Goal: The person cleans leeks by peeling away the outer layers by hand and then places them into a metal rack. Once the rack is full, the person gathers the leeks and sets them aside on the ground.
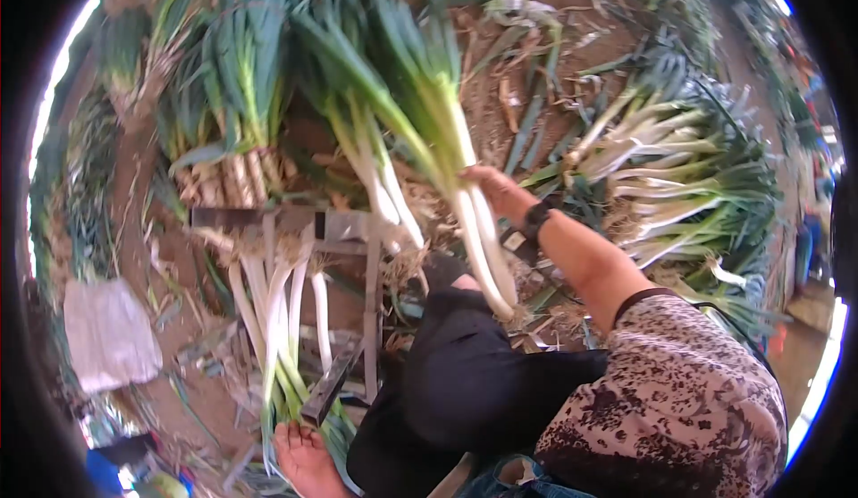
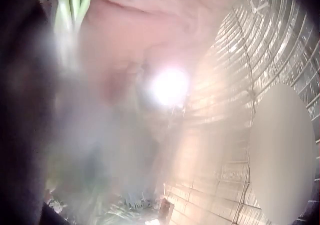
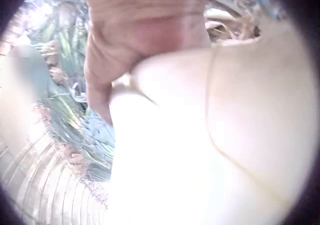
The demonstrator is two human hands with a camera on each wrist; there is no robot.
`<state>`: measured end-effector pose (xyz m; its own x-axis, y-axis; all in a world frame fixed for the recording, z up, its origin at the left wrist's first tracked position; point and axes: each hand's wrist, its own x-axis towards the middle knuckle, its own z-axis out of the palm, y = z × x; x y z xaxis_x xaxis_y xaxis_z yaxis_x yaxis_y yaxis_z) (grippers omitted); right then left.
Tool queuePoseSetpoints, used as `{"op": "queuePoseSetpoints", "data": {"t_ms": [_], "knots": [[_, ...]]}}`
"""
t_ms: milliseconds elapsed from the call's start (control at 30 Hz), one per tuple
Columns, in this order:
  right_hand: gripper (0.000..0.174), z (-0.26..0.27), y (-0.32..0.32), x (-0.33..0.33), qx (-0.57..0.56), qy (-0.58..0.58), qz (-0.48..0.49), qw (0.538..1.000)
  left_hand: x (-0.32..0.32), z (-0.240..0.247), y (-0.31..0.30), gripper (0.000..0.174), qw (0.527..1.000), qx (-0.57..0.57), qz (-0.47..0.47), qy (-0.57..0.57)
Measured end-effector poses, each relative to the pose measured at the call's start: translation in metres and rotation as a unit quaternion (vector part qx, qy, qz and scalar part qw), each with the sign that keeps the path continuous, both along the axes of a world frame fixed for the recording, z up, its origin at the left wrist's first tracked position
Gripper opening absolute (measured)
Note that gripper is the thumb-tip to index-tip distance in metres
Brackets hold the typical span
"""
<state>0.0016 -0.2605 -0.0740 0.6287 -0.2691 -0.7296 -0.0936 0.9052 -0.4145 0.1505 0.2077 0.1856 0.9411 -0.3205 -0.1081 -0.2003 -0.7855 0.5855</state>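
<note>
In the head view my right hand (image 1: 499, 192) grips leeks (image 1: 466, 203) by their white shafts, roots down and green leaves up. The right wrist view shows that hand (image 3: 145, 45) curled round bright white stalks (image 3: 165, 135). At the bottom left, my left hand (image 1: 304, 462) lies against the green part of several leeks (image 1: 284, 319), whose rooted ends rest by a metal frame (image 1: 371, 310). The left wrist view is hazy; the palm (image 2: 150, 30) is beside pale green stalks (image 2: 74, 5), and its fingers are hidden there.
Other leeks (image 1: 365, 149) stand just left of the held ones. A bundle (image 1: 246, 96) lies at the upper left, a large pile (image 1: 670, 176) at the right. A white sack (image 1: 109, 335) lies far left. Loose leaves and roots litter the soil (image 1: 572, 33).
</note>
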Motion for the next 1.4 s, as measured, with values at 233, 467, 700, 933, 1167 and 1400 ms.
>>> {"op": "queuePoseSetpoints", "data": {"t_ms": [233, 467, 700, 933, 1167, 1400], "knots": [[0.047, -0.091, -0.022, -0.018, 0.056, -0.017, 0.028, 0.998, -0.014, -0.034, 0.043, 0.029, 0.779, -0.472, 0.294, 0.290], [0.037, -0.119, -0.016, -0.011, 0.031, 0.067, 0.058, 0.996, -0.047, -0.038, 0.057, 0.026, 0.807, -0.392, 0.369, 0.244], [0.042, -0.079, -0.005, 0.001, -0.156, 0.141, 0.206, 0.956, -0.059, -0.120, 0.119, 0.031, 0.951, -0.073, 0.293, 0.061], [0.027, 0.038, 0.059, 0.030, -0.622, 0.069, 0.425, 0.655, 0.033, -0.117, 0.087, 0.076, 0.970, 0.134, 0.102, -0.175], [0.026, 0.156, 0.193, 0.166, -0.767, -0.301, 0.329, 0.462, 0.021, -0.142, 0.063, 0.104, 0.947, 0.278, 0.072, -0.141], [0.066, 0.105, 0.264, 0.273, -0.837, -0.274, 0.437, 0.184, 0.017, -0.143, 0.072, 0.095, 0.950, 0.276, 0.072, -0.130]]}}
